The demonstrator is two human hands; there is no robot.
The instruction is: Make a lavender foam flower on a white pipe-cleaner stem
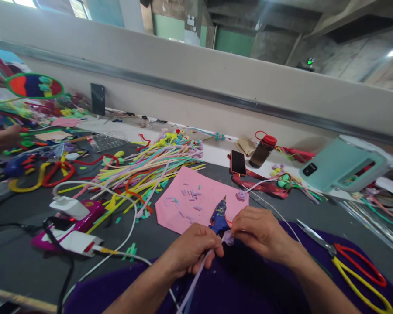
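Observation:
My left hand (198,246) is closed in a pinch on the lilac pipe-cleaner stem (196,279), which runs down toward my lap. At the stem's upper end is a small lilac flower head (228,237). My right hand (260,229) pinches at the edge of this flower; its fingertips partly hide what they grip. Just beyond my hands, a blue hot glue gun (220,216) lies with its nozzle pointing away. Under it is a pink sheet (186,187) scattered with short lilac and green cut pieces (190,195). Another finished-looking lilac flower (241,195) rests on the sheet's right edge.
Scissors with red and yellow handles (350,261) lie at right. A purple power strip (94,211) with cables sits left, near piled pipe-cleaner flowers (157,161). Behind are a phone (238,162), a bottle (263,150) and a mint-green appliance (343,163). Another person's hand (3,139) shows far left.

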